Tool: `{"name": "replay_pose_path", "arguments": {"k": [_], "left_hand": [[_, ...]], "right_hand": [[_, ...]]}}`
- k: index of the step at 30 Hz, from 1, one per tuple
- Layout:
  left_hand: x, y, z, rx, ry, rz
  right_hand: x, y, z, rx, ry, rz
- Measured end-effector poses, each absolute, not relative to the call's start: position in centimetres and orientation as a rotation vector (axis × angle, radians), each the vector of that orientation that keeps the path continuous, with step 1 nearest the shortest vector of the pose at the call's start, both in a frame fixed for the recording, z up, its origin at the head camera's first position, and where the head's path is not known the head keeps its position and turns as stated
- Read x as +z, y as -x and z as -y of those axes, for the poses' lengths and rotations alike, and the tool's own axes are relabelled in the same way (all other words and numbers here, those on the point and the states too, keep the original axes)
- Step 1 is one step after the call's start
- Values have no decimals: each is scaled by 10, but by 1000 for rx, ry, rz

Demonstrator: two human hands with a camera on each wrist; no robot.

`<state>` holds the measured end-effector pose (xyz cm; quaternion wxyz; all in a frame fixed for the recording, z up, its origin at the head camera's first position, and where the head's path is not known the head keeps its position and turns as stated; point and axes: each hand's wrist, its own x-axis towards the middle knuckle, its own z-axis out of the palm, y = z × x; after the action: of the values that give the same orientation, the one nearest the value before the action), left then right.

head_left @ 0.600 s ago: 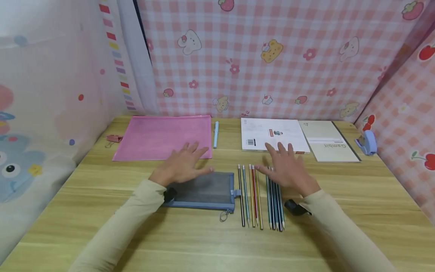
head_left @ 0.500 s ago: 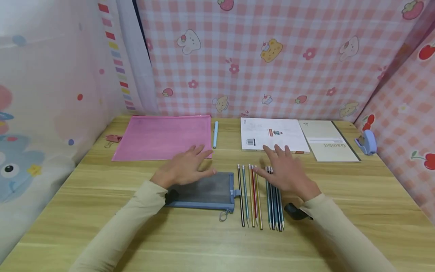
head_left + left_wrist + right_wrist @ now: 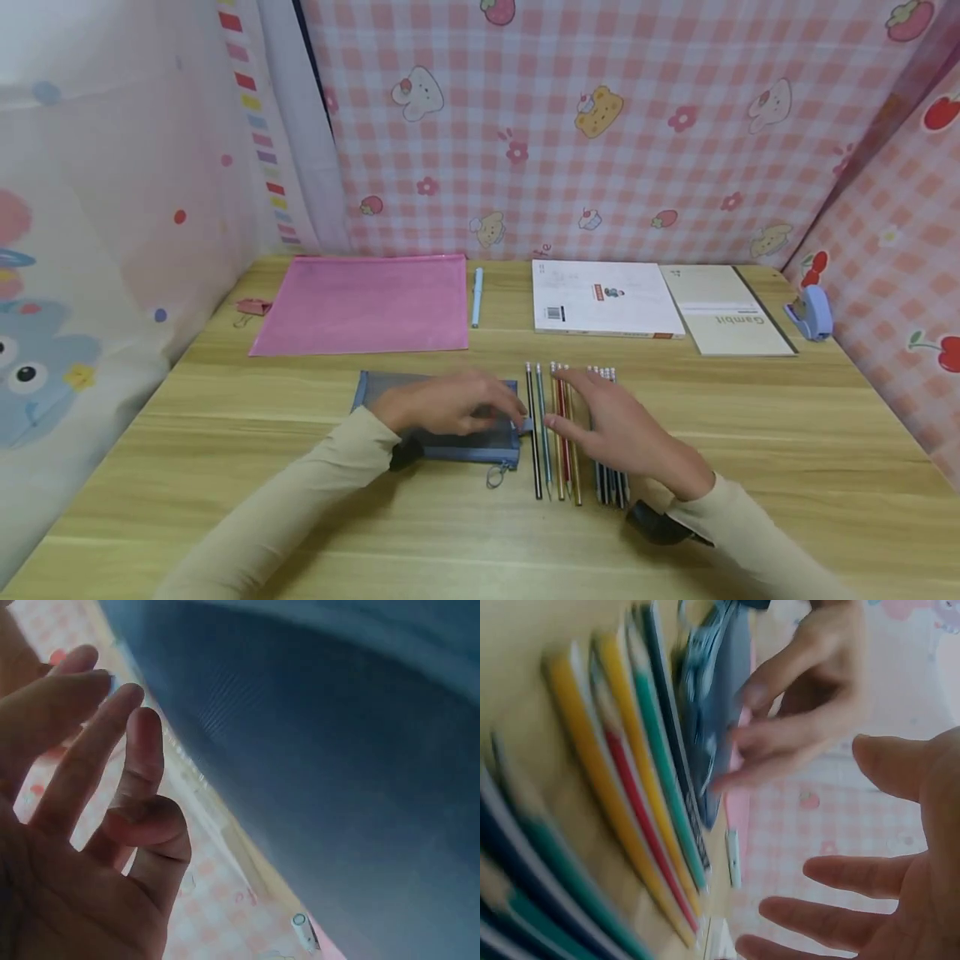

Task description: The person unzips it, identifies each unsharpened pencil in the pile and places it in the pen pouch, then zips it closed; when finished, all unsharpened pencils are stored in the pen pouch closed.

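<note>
the flat grey mesh pencil pouch with a blue zip edge [image 3: 450, 417] lies on the pale wooden desk [image 3: 787, 433], just left of the row of striped wooden pencils [image 3: 558, 433]. the left hand [image 3: 450, 404] rests across the pouch, fingertips at its zip end; in the left wrist view its fingers [image 3: 112, 750] are loosely spread and a little bent, pinching nothing that shows. the right hand [image 3: 615, 429] lies over the pencils just right of the pouch, its fingers [image 3: 840, 874] straight and apart, reaching toward the pouch's zip end. behind the pouch lie a flat pink zip folder [image 3: 360, 304], a light blue pen [image 3: 476, 296], a white booklet [image 3: 600, 298] and a cream notebook [image 3: 723, 310].
</note>
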<state>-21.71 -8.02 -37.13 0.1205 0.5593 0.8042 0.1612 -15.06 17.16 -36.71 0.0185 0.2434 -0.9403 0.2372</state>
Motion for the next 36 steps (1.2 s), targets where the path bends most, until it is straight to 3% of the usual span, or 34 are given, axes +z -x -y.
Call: {"name": "replay_pose_path", "arguments": {"k": [9,19,27,36], "left_hand": [[-378,214,70,312,-1634,-2366],[-361,233,80,451,-1656,-2417],[-329,258,114,994,-1464,-2432],[-335,266,116,1517,-1121,-2301]], "right_hand": [[-367,131,-167,1078,-940,2886],[-369,138,-159,1284,-905,2820],[-361,154,-126,1374,-909,2559],[-358,177,-96,1253,-870,2320]]}}
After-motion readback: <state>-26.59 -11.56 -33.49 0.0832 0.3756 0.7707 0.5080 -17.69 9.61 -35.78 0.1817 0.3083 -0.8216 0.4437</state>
